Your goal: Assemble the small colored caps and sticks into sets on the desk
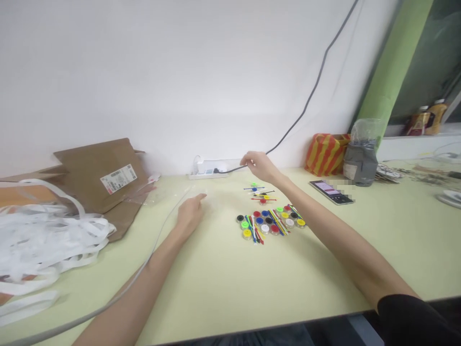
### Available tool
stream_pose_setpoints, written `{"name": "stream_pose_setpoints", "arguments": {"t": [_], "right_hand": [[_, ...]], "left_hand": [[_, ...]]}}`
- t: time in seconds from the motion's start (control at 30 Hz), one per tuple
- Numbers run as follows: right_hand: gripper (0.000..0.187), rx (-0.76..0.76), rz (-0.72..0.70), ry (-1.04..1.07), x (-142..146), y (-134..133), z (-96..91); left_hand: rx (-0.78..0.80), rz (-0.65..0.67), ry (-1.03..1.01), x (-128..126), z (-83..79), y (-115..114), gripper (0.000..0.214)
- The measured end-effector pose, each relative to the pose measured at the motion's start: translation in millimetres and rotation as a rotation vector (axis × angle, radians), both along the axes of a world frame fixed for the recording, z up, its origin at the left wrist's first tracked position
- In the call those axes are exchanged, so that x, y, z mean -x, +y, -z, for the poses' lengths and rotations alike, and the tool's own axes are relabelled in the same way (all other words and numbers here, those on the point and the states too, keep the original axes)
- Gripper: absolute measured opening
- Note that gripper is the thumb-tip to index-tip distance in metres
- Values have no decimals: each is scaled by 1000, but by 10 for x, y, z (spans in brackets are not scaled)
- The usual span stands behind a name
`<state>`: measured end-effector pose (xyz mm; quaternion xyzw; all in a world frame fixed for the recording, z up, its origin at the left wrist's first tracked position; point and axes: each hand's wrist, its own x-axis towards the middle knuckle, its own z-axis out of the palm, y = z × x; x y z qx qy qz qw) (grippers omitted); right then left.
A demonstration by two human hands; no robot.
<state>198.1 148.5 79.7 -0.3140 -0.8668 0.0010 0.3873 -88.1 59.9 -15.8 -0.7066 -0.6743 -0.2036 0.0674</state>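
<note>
My left hand point(189, 215) is low over the table, fingers curled and thumb side pointing right; whatever it may hold cannot be made out. A faint sheen like clear plastic point(212, 199) shows beside its fingertips. Higher and farther right, my right hand point(260, 165) is raised near the wall with its fingers bent together. Nothing I can name shows in its pinch. Below it lie a few coloured arrow spinners point(263, 200). Nearer to me are several round clear-based pieces with coloured tops point(265, 228), with bundles of coloured plastic arrows point(255, 230) between them.
A white power strip point(207, 175) with a dark cable point(317, 79) sits against the wall. To the left are a brown cardboard package point(97, 168), white strips point(54, 235) and a grey cord point(149, 254). A phone point(331, 191), striped bag point(324, 154) and grey bag point(360, 161) stand right.
</note>
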Motion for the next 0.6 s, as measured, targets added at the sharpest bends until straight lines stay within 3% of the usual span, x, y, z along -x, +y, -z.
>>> {"name": "stream_pose_setpoints", "arguments": {"t": [0.13,0.33,0.47,0.6], "right_hand": [[33,-136,-16,-90,-14,-553,-85],[36,-168,-33,-280,-172,-1312,269],[47,-153,44,-98,-154,-1468,555],[59,-42,81,67,-137,-1404,776]], "left_hand": [[-90,26,-40,-72,-35,-17,42],[-233,151,-33,-172,-117,-58,30],[-402,444,20,-337,-201,-174,30],[-351,679,46,-543,-198,-312,28]]}}
